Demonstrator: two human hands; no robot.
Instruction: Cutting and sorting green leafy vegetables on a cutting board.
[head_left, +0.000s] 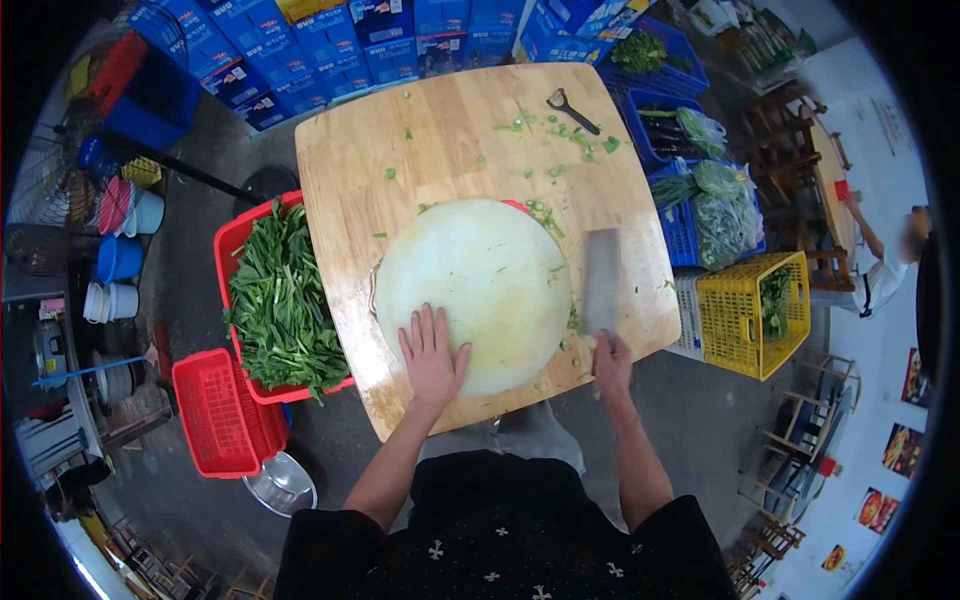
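My left hand (433, 366) rests flat, fingers spread, on the near left part of a round, pale cutting board (480, 292). A few green scraps lie on the board. My right hand (613, 364) grips the handle of a cleaver (601, 277), whose broad blade is blurred and points away from me, just right of the board. Both are over a square wooden table (442, 142). Chopped green bits (546, 216) are strewn by the board's far right edge. A peeler with a black handle (577, 115) lies at the table's far right.
Left of the table, a red crate (223, 259) holds cut leafy greens (281, 300). Nearer stand an empty red basket (214, 416) and a metal bowl (283, 484). Blue crates (679, 244) and a yellow crate (750, 315) with vegetables line the right. Blue boxes (330, 52) are stacked behind. A person (885, 262) is at far right.
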